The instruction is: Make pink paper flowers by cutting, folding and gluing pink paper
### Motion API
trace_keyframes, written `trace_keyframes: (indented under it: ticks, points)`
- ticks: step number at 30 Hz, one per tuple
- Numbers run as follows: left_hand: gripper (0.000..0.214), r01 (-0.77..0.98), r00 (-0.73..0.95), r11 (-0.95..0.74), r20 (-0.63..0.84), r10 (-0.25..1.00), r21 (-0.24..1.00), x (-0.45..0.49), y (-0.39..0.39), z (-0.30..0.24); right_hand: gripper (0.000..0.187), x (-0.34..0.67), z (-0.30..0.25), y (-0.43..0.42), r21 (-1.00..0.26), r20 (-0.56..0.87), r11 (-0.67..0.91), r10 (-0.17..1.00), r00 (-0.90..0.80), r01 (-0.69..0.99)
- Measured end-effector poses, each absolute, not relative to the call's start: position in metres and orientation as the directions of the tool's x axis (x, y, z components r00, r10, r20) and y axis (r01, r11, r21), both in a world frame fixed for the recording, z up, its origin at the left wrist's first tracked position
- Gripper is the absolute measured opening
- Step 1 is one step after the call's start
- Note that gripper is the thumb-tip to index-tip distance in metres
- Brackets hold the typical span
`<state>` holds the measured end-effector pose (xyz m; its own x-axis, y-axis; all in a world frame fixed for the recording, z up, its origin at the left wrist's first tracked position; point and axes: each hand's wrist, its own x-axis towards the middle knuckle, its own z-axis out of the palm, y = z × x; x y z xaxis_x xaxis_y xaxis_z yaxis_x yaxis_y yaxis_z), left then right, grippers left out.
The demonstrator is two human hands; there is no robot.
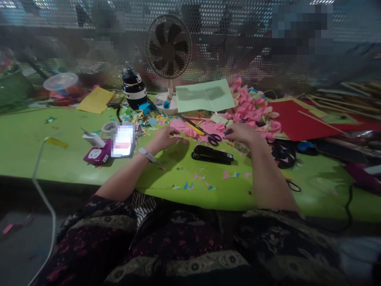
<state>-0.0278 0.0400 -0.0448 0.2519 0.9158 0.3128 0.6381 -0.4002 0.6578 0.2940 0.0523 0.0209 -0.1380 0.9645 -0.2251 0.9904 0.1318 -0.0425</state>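
My left hand (164, 138) hovers low over the table beside pink paper pieces, its thumb and fingers apart with nothing visible between them. Across from it, my right hand (242, 133) bends downward at the edge of the pink paper. A tiny dark-blue bit shows at its closed fingertips, too small to name. Between the hands lie black-handled scissors (214, 139) and a yellow-and-black cutter (193, 126), both resting on pink paper (205, 128). A black stapler (212, 155) lies nearer me on the green tabletop (166, 174), with paper scraps around it.
Behind stand a small fan (169, 47), a dark bottle (133, 89) and a pale green sheet (205, 96). Folded pink papers (251, 107) pile up right of it, beside red sheets (303, 119). On the left are a lit phone (123, 141) and purple power block (97, 154).
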Motion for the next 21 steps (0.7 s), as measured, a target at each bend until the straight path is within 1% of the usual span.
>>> trace_keyframes:
  ticks: [3, 5, 8, 11, 14, 17, 19, 21]
  points:
    - [0.018, 0.601, 0.242, -0.39, 0.307, 0.921, 0.697, -0.023, 0.046, -0.046, 0.015, 0.294, 0.015, 0.056, 0.028, -0.192, 0.118, 0.975, -0.11, 0.993]
    - [0.02, 0.593, 0.246, -0.386, 0.298, 0.922, 0.707, -0.019, 0.052, -0.046, 0.017, 0.295, 0.013, 0.058, 0.027, -0.186, 0.137, 0.974, -0.13, 0.99]
    - [0.025, 0.605, 0.267, -0.399, 0.297, 0.917, 0.689, -0.012, 0.061, -0.049, 0.021, 0.3, 0.017, 0.057, -0.038, -0.131, 0.157, 0.978, -0.161, 0.987]
    - [0.028, 0.625, 0.262, -0.401, 0.304, 0.916, 0.67, -0.004, 0.068, -0.053, 0.025, 0.307, 0.033, 0.047, -0.118, -0.05, 0.131, 0.989, -0.138, 0.984]
    - [0.021, 0.613, 0.247, -0.375, 0.282, 0.927, 0.695, 0.003, 0.075, -0.057, 0.027, 0.313, 0.05, 0.029, -0.151, 0.002, 0.141, 0.99, -0.143, 0.978]
    - [0.01, 0.577, 0.22, -0.31, 0.222, 0.95, 0.756, 0.008, 0.078, -0.058, 0.029, 0.325, 0.059, 0.006, -0.127, -0.011, 0.126, 0.992, -0.128, 0.984]
    - [0.01, 0.536, 0.207, -0.281, 0.198, 0.958, 0.796, 0.01, 0.077, -0.055, 0.031, 0.34, 0.057, -0.011, -0.095, -0.01, 0.077, 0.997, -0.078, 0.992]
    - [0.01, 0.489, 0.205, -0.282, 0.205, 0.957, 0.825, 0.008, 0.076, -0.05, 0.03, 0.362, 0.047, -0.028, -0.048, -0.025, -0.002, 1.0, 0.001, 0.999]
